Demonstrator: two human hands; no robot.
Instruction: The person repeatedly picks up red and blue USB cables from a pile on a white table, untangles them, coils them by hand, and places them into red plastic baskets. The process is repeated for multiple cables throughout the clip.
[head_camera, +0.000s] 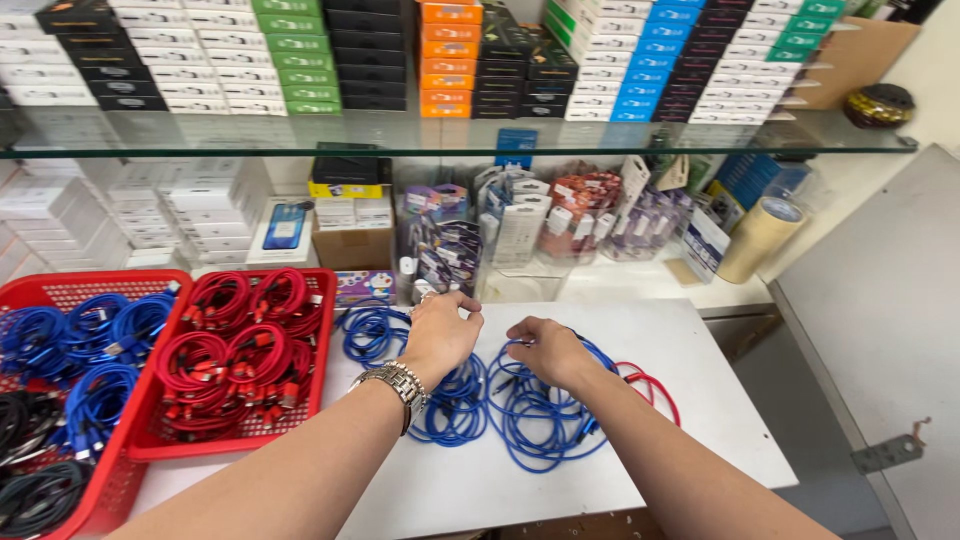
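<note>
Wide view first: a long glass shelf (450, 135) runs across the far side, loaded with rows of small flat cardboard boxes (300, 55) in white, black, green, orange and blue. Below it, the white rectangular worktop (700, 400) fills the near middle. On the left sit two red plastic mesh baskets: the far-left basket (60, 290) carries blue and black cable coils, the basket beside it (300, 400) is packed with red coiled cables (240, 345). At the far right, a fat roll of tan packing tape (760, 238) leans by the wall. Now the action: loose blue coiled cables (540, 420) lie spread on the worktop's middle, a thin red cable (655, 385) peeking out on their right. The left hand (440, 335), silver metal watch (395, 385) on its wrist, presses down on the left coils, fingers curled, grip partly closed over blue cable. The right hand (550, 350) rests on the right coils, fingers bent onto the strands; whether it actually pinches one, I cannot tell.
</note>
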